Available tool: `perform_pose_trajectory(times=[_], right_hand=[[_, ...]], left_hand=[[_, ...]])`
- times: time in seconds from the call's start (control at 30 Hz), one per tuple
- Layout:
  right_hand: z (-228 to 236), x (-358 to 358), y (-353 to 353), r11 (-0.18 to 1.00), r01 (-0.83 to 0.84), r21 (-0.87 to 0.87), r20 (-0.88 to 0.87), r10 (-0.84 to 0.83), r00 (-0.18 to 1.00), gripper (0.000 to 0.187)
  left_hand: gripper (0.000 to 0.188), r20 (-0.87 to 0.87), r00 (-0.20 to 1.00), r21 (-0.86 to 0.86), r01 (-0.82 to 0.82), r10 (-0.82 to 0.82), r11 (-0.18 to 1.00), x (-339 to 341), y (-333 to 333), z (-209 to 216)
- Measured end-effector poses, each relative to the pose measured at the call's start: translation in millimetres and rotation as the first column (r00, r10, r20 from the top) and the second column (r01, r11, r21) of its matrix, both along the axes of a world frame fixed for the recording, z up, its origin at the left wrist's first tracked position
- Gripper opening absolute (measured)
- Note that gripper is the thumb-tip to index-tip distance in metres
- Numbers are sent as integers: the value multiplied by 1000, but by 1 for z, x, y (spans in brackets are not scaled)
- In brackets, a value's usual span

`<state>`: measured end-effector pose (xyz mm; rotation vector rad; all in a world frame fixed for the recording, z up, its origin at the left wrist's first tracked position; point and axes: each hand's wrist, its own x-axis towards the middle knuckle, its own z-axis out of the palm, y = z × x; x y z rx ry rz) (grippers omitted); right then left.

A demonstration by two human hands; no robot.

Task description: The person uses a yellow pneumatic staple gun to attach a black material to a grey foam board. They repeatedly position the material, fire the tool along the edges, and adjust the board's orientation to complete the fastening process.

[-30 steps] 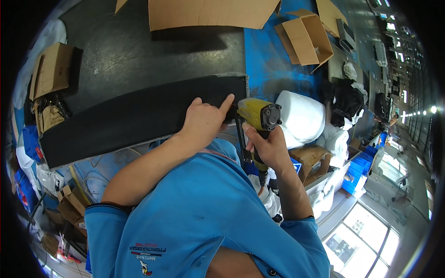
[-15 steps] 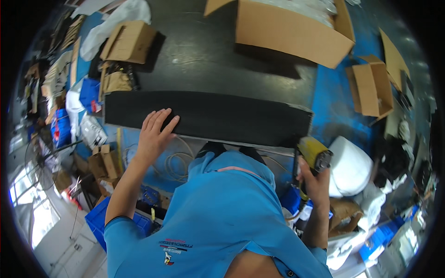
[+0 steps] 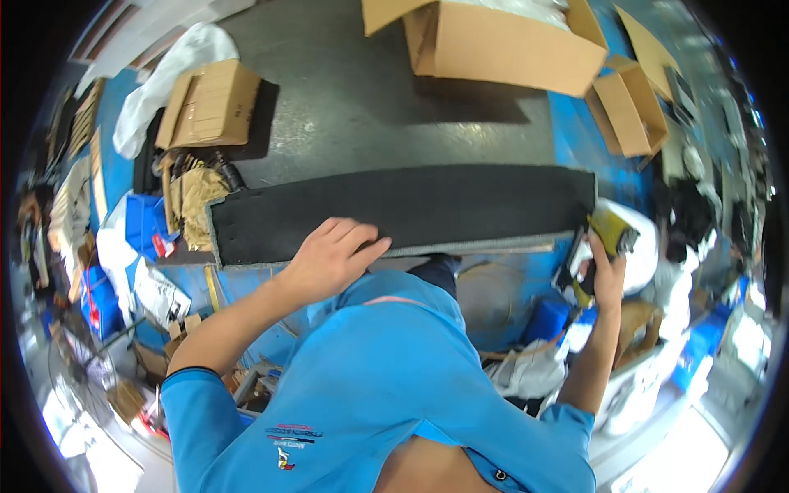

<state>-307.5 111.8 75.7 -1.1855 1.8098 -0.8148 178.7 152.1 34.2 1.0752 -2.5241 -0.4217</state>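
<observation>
A long black fabric-covered panel (image 3: 411, 205) with a grey fuzzy edge lies across the near side of the dark work surface, in front of my body. My left hand (image 3: 333, 256) rests on its near edge, left of the middle, fingers slightly bent and apart, gripping nothing. At the panel's right end my right hand (image 3: 606, 275) is wrapped around the handle of a yellow and black staple gun (image 3: 612, 234). The gun's nose is close to the panel's right near corner; whether it touches cannot be made out.
On the dark table (image 3: 329, 107) stand a closed carton (image 3: 209, 107) at the left and a big open carton (image 3: 509, 49) at the far side. A smaller open box (image 3: 629, 111) is at the right. A white roll (image 3: 641, 263) sits behind the gun; brown paper (image 3: 196, 201) lies left of the panel.
The panel has turned, its right end now farther from me and its left end nearer. My left hand has slid right along it. The staple gun has shifted right and away. The view has moved too.
</observation>
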Motion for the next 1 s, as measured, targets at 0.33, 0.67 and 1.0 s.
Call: perform_pose_trajectory(times=[0.33,0.67,1.0], right_hand=[[-7,37,18,974,228,-16,-111,-228,967,33],[12,86,48,987,147,60,-266,-126,956,34],[43,239,95,951,11,309,60,-31,998,19]], left_hand=[[44,24,938,82,342,-345,936,-13,-21,-9],[48,41,909,51,413,-415,909,-7,-47,-4],[49,31,900,15,434,-434,901,-12,-43,-12]])
